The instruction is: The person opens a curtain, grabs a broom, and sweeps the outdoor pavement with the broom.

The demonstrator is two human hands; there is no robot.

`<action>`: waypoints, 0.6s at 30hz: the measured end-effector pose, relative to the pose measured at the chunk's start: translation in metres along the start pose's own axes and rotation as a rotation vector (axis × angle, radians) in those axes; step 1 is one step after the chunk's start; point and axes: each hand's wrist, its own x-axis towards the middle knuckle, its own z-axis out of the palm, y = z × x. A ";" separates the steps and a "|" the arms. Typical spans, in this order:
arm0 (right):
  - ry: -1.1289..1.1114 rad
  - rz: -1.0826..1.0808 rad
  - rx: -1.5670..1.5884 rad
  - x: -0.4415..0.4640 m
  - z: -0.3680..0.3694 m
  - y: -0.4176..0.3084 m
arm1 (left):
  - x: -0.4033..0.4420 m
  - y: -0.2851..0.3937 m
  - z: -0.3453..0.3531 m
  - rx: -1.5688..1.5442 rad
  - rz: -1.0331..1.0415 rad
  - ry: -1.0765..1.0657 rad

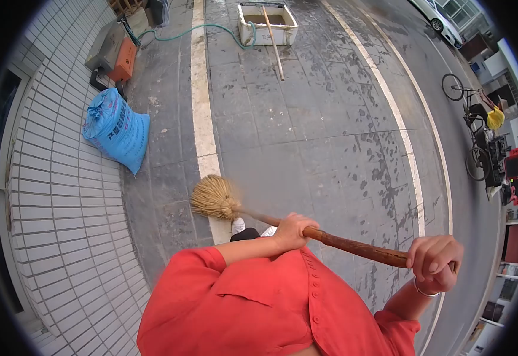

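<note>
A straw broom (pixel 354 244) with a brown wooden handle slants across in front of my red shirt. My left hand (pixel 295 230) is closed around the handle partway down. Near the handle's upper end, at the right, my right hand (pixel 435 260) is wrapped round it, a bracelet on the wrist. The broom's bushy straw head (pixel 213 197) is at the left, over the pale stripe and close to my white shoe (pixel 238 225). From this angle I cannot tell how firmly the bristles press on the paving.
A full blue sack (pixel 118 130) leans near the white tiled wall (pixel 72 196). Beyond it stands an orange and grey box (pixel 116 56). A green hose (pixel 187 34) runs to a white tub (pixel 247 32) with a stick (pixel 273 47) across it. A tricycle (pixel 478 130) and white car (pixel 440 18) stand right.
</note>
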 end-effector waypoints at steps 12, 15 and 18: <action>-0.474 -0.201 -0.634 0.001 0.042 0.008 | 0.119 -0.030 -0.024 0.163 0.302 0.005; -0.234 -0.515 -0.284 0.004 0.043 -0.004 | 0.102 0.003 -0.057 0.219 0.381 0.081; -0.485 -0.375 -0.117 0.010 -0.019 0.002 | 0.078 -0.009 -0.083 0.268 0.320 0.253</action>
